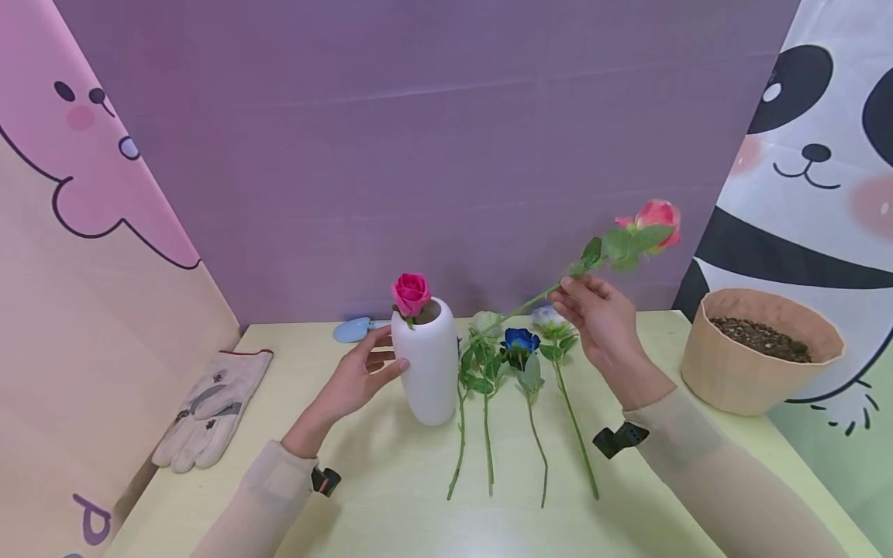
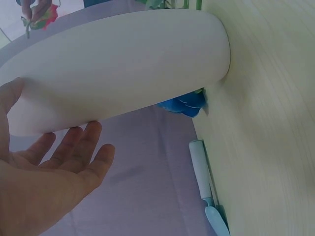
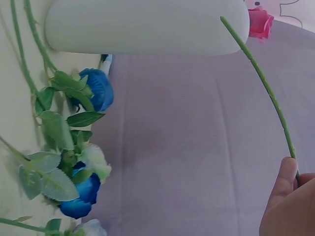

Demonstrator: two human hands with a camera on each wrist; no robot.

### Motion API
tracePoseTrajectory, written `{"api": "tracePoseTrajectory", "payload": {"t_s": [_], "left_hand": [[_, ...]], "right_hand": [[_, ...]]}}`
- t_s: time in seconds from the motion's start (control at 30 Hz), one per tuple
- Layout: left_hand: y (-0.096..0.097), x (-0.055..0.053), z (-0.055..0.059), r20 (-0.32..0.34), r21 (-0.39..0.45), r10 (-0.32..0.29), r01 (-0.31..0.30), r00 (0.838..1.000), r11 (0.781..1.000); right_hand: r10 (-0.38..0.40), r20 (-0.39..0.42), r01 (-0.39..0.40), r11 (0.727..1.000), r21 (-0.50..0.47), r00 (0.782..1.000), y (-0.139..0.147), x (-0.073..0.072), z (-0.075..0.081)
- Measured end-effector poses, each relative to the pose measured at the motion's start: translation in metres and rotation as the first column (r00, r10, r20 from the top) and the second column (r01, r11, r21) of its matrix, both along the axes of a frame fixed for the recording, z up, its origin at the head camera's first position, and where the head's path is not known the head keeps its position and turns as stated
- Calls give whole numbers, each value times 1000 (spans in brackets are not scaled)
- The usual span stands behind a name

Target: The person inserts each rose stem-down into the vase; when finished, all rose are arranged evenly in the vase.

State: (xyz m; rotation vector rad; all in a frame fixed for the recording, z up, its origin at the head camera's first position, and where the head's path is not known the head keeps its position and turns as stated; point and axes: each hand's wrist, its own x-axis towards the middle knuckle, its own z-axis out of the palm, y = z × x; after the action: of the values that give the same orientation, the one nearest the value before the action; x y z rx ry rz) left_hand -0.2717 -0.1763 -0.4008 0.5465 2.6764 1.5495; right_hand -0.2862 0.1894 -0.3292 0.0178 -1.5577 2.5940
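Note:
A tall white vase [image 1: 431,372] stands upright on the table with one magenta rose [image 1: 412,294] at its mouth. My left hand [image 1: 366,370] holds the vase's left side, thumb in front and fingers behind; the left wrist view shows the thumb and fingertips at its wall. Right of the vase, my right hand [image 1: 600,322] pinches the stem of a coral-pink rose [image 1: 658,221] between thumb and fingers. That flower points up and right. Its bare stem [image 3: 268,88] slants toward the vase, and in the right wrist view the tip overlaps the vase wall.
Several loose flowers lie right of the vase, among them a blue rose [image 1: 521,341] and a pale one [image 1: 551,319]. A light-blue trowel [image 1: 352,330] lies behind the left hand. Gloves [image 1: 212,411] rest at the left edge, and a tan pot [image 1: 725,372] of soil stands at right.

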Motion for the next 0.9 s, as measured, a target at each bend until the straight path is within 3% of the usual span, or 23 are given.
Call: {"api": "tracePoseTrajectory", "payload": {"t_s": [0.5,0.9], "left_hand": [[0,1,-1,2,1,4,-4,1000,1000],[1,1,0,-3,8,-2,2,1000,1000]], "right_hand": [[-11,-30,9,998,-64,999,-21,-4,23],[-47,-42,42,994,-102,998,-37,-7,33]]}}
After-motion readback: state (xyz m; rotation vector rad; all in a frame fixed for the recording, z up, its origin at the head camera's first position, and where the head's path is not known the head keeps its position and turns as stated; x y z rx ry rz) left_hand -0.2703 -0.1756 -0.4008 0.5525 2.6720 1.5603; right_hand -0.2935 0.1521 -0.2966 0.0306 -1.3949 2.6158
